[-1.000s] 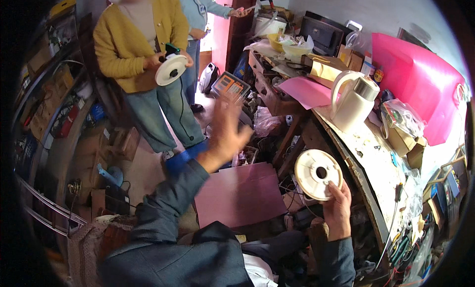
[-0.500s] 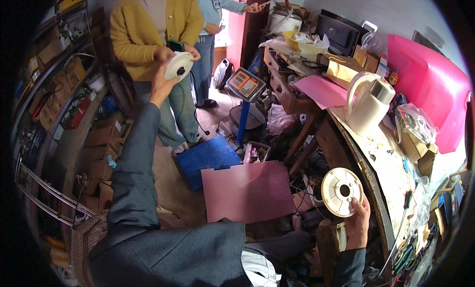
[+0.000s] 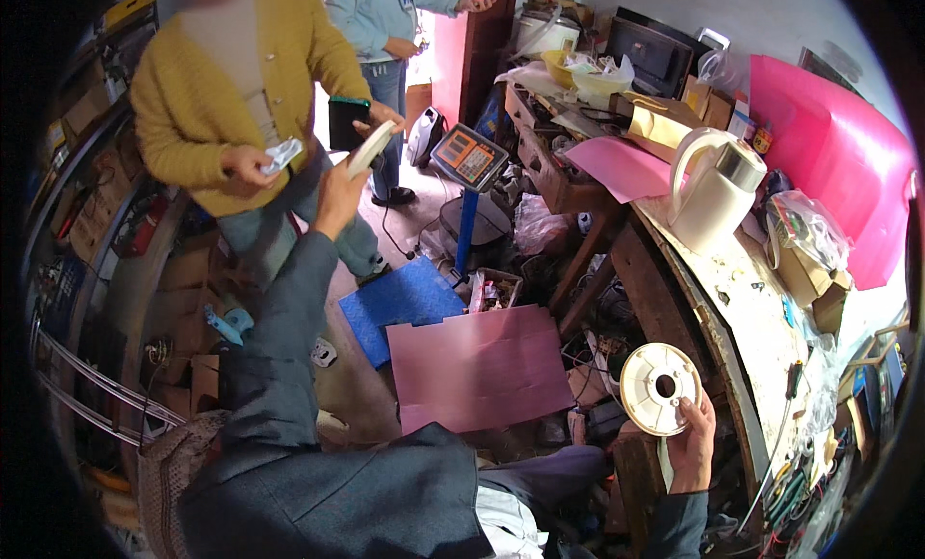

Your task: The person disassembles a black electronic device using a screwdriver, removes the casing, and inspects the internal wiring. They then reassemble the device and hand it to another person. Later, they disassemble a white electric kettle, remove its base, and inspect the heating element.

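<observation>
My left hand (image 3: pixel 339 195), arm stretched forward, grips a round off-white kettle base (image 3: pixel 374 148), seen nearly edge-on. Another person's hand (image 3: pixel 387 119) touches or nearly touches its far end, beside a dark phone-like thing (image 3: pixel 349 122). Low on the right, my right hand (image 3: pixel 692 441) pinches the rim of a round cream plastic piece (image 3: pixel 640 397) with ribs and a central hole, its thumb on the face. A cream electric kettle (image 3: pixel 711 202) with a metallic collar stands upright on the workbench (image 3: pixel 737 308).
The person in a yellow cardigan (image 3: pixel 306 39) holds a crumpled pale item (image 3: pixel 281 156). Someone in light blue (image 3: pixel 371 19) stands behind. A scale display (image 3: pixel 469 157) rises on a blue post. A pink sheet (image 3: pixel 482 366) lies ahead of me, shelves (image 3: pixel 106 231) at left, a screwdriver (image 3: pixel 794 378) on the bench.
The kettle base has turned from face-on to nearly edge-on and shifted right with my left hand. The cardigan wearer's one hand has left it and now shows a crumpled pale item.
</observation>
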Available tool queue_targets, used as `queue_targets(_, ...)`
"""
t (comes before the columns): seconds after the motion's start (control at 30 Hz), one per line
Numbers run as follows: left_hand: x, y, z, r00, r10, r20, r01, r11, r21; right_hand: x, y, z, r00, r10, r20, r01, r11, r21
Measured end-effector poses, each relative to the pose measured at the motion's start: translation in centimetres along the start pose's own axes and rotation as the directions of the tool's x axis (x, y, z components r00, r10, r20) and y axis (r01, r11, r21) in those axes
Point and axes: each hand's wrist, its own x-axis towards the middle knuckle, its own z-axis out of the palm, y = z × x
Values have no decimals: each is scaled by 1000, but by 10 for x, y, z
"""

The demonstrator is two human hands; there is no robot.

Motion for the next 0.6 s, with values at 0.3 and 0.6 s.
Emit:
queue_targets(0.3, -86, 103, 6, 914, 316, -255, -294, 948, 121, -1, 3, 1, 999, 28, 28, -28, 1000, -4)
queue_targets(0.6, -114, 223, 3, 661, 653, -369, -680, 730, 74, -10, -3, -3, 999, 48, 5, -49, 999, 9)
